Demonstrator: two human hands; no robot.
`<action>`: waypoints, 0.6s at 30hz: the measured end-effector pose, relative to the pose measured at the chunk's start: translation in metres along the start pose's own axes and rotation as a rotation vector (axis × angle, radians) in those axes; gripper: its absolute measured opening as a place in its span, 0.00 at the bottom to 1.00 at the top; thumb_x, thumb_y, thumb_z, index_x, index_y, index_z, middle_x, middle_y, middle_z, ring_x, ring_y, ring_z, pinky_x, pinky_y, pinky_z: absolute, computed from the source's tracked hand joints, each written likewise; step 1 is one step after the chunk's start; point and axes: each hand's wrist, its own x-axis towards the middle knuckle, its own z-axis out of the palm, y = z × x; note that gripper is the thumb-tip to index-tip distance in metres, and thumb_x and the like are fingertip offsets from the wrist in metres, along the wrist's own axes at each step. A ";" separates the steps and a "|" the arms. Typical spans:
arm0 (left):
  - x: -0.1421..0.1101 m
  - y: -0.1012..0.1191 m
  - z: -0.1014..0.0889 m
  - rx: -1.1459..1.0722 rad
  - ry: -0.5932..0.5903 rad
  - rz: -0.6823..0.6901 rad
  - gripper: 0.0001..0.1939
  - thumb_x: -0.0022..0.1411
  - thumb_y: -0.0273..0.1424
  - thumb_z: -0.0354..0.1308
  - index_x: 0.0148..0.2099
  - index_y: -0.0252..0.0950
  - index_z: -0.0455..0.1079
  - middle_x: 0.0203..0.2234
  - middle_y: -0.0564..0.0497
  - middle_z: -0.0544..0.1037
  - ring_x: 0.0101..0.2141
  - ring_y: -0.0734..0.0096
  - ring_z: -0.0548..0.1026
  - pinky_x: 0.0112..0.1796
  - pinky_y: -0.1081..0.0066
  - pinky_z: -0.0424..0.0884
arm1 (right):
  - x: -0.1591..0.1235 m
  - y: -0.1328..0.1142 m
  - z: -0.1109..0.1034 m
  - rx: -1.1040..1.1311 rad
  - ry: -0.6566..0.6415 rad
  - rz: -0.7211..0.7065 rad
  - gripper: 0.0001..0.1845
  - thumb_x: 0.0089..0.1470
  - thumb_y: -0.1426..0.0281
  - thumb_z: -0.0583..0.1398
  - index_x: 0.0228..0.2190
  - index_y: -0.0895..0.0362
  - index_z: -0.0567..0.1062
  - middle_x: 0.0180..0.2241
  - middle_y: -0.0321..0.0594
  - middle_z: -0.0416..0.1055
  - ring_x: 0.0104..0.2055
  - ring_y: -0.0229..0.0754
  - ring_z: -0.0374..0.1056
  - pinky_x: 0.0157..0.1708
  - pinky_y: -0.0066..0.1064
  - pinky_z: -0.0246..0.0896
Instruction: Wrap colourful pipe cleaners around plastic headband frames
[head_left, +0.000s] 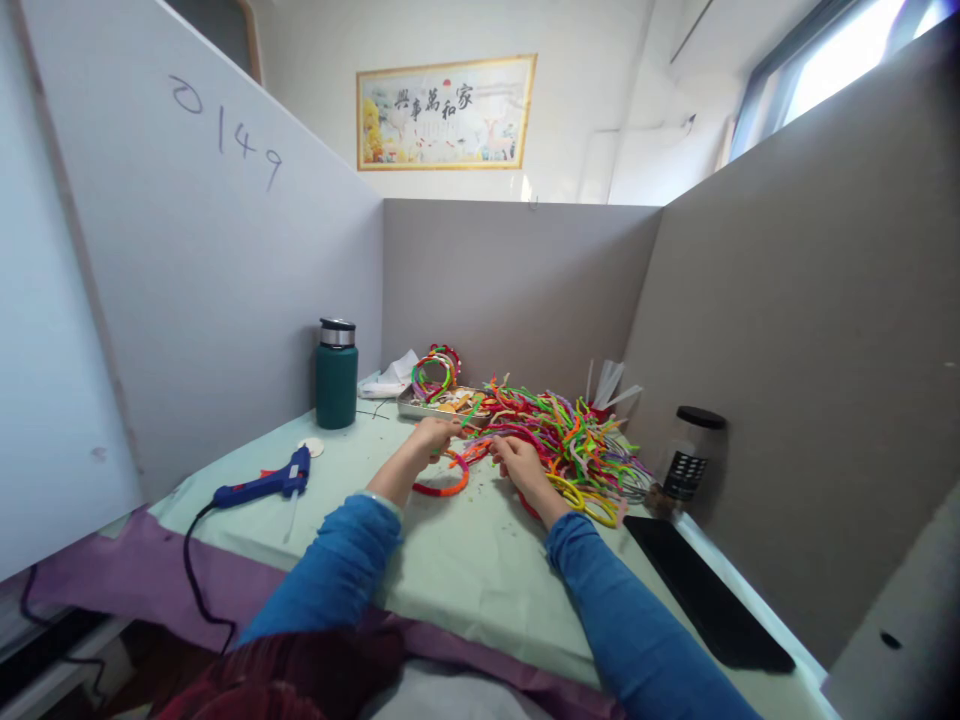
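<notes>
My left hand (435, 437) is closed in a pinch, and a green pipe cleaner (472, 411) sticks out past its fingertips. Just right of it, my right hand (519, 463) has its thumb and fingers pressed together; whatever lies between them is too small to make out. Below my left hand, a ring of orange and red pipe cleaner (452, 489) rests on the table. Beyond and right of my hands spreads a large tangled pile of coloured pipe cleaners (577, 430). Yellow rings (600, 510) lie beside my right wrist.
A metal tray (411, 408) with small pieces and colourful rings (435, 372) stands at the back. On the left are a green bottle (337, 380) and a blue glue gun (262, 484) with its cord. A jar (686, 465) and black flat object (701, 590) are right. Grey partitions surround the table.
</notes>
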 end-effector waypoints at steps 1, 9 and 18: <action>-0.006 -0.003 0.005 0.032 -0.027 0.002 0.14 0.51 0.39 0.59 0.34 0.32 0.73 0.08 0.61 0.50 0.12 0.81 0.46 0.18 0.75 0.41 | -0.001 -0.002 0.002 0.025 -0.025 0.004 0.21 0.51 0.52 0.57 0.24 0.57 0.73 0.20 0.34 0.69 0.16 0.33 0.59 0.17 0.25 0.50; -0.029 -0.020 0.034 0.182 -0.187 0.190 0.22 0.54 0.47 0.56 0.33 0.30 0.73 0.10 0.60 0.58 0.12 0.82 0.51 0.17 0.75 0.46 | -0.005 -0.014 0.006 0.114 -0.017 -0.053 0.23 0.50 0.53 0.59 0.15 0.56 0.65 0.12 0.30 0.57 0.16 0.32 0.50 0.17 0.27 0.44; -0.033 -0.025 0.028 0.227 -0.407 0.284 0.22 0.57 0.45 0.52 0.40 0.31 0.73 0.11 0.61 0.58 0.12 0.82 0.53 0.16 0.77 0.48 | 0.004 -0.001 -0.012 0.088 0.248 -0.041 0.22 0.49 0.54 0.58 0.15 0.54 0.59 0.14 0.29 0.53 0.18 0.33 0.48 0.18 0.27 0.43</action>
